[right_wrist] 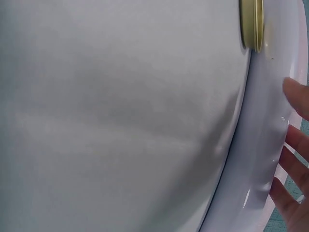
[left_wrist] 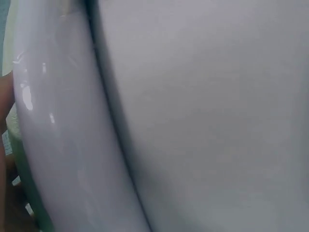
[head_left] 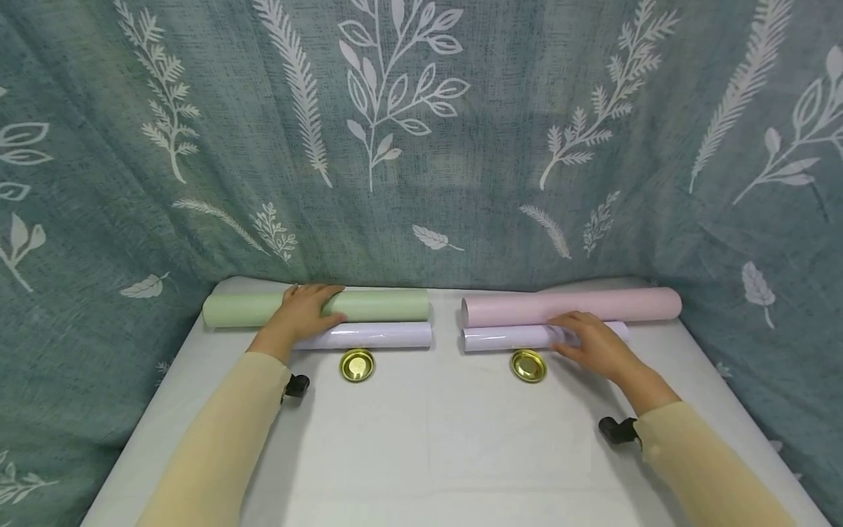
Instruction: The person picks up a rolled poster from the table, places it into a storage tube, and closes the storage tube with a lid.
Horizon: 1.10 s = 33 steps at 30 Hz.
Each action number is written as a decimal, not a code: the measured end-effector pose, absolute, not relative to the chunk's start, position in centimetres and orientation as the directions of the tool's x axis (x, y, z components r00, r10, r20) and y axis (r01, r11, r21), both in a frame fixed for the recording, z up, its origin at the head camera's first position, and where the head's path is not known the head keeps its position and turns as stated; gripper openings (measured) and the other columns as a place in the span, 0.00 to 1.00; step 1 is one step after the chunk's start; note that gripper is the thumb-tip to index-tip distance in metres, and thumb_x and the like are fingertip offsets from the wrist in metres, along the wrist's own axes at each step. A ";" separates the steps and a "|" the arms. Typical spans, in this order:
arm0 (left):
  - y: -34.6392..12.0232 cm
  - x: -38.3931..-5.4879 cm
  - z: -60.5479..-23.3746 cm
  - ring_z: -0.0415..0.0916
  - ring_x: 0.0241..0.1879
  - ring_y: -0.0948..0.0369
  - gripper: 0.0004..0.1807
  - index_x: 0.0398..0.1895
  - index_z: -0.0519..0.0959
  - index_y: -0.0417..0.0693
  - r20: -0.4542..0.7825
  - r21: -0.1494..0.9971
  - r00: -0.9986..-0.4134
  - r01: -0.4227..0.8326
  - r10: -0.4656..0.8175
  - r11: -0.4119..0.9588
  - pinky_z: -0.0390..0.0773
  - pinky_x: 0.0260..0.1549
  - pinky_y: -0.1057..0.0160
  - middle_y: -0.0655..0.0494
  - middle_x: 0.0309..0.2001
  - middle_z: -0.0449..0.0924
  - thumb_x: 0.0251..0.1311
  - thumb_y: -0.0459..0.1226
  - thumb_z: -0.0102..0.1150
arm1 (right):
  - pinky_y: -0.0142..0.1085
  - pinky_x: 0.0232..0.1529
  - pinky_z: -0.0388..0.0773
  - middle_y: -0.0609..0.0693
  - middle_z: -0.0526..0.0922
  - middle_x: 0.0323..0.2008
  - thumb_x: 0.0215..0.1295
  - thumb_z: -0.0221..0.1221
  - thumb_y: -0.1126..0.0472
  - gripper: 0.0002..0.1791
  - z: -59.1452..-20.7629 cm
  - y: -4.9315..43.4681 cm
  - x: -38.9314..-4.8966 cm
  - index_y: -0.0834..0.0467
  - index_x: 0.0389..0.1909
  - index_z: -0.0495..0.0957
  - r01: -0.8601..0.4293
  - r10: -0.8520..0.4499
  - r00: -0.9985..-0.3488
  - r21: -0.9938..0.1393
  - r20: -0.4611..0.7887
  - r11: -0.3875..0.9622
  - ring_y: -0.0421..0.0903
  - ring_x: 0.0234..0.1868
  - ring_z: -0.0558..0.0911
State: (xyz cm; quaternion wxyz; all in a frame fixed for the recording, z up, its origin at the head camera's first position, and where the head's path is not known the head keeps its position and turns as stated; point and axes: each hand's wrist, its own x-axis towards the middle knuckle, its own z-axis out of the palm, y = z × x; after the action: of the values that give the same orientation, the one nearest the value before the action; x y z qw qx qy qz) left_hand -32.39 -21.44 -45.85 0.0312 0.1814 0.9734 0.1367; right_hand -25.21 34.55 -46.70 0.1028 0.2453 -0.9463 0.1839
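Observation:
My left hand (head_left: 299,315) lies over the light green roll (head_left: 382,306), its fingers bent over the top and its thumb along the front. In the left wrist view, part of that hand shows at the left edge, beside the glossy lavender roll (left_wrist: 63,121). My right hand (head_left: 596,348) rests spread over a second lavender roll (head_left: 503,338); its fingertips reach the pink roll (head_left: 514,310) behind. In the right wrist view, thumb and fingers (right_wrist: 294,169) lie fairly straight along the far side of the lavender roll (right_wrist: 265,121).
Two small round gold dishes (head_left: 357,364) stand in front of the lavender rolls, one on each side. White cloth covers the table (head_left: 428,439). A green leaf-patterned curtain (head_left: 487,146) hangs close behind the rolls and down both sides.

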 end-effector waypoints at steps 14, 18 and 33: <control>-20.9 -33.1 -45.0 0.59 0.69 0.37 0.41 0.76 0.63 0.57 -0.052 0.280 -0.917 0.367 0.395 0.887 0.54 0.63 0.31 0.39 0.71 0.65 0.64 0.60 0.60 | 0.60 0.58 0.68 0.61 0.81 0.53 0.51 0.74 0.70 0.28 -47.6 34.8 -26.0 0.61 0.56 0.81 -0.539 -0.463 -0.829 -0.228 0.312 0.811 0.63 0.56 0.76; -20.8 -33.3 -44.8 0.60 0.70 0.37 0.41 0.77 0.63 0.58 -0.075 0.292 -0.916 0.358 0.395 0.887 0.54 0.64 0.32 0.40 0.71 0.65 0.63 0.60 0.60 | 0.59 0.57 0.70 0.59 0.82 0.51 0.51 0.74 0.70 0.28 -47.4 34.7 -26.1 0.61 0.56 0.82 -0.550 -0.478 -0.825 -0.232 0.301 0.802 0.62 0.54 0.78; -20.4 -33.5 -45.2 0.67 0.67 0.42 0.41 0.74 0.68 0.65 0.010 0.347 -0.927 0.355 0.375 0.868 0.65 0.65 0.40 0.45 0.69 0.71 0.57 0.57 0.70 | 0.50 0.47 0.76 0.51 0.80 0.44 0.51 0.75 0.68 0.27 -45.7 34.6 -25.2 0.59 0.54 0.83 -0.600 -0.513 -0.789 -0.244 0.340 0.762 0.50 0.45 0.79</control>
State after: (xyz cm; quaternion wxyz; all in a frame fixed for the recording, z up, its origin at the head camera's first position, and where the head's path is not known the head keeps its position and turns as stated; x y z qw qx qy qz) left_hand -33.50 -20.43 -45.21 0.0291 0.1890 0.9660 0.1740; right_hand -25.22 34.56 -45.65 0.1273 0.2992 -0.9299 0.1719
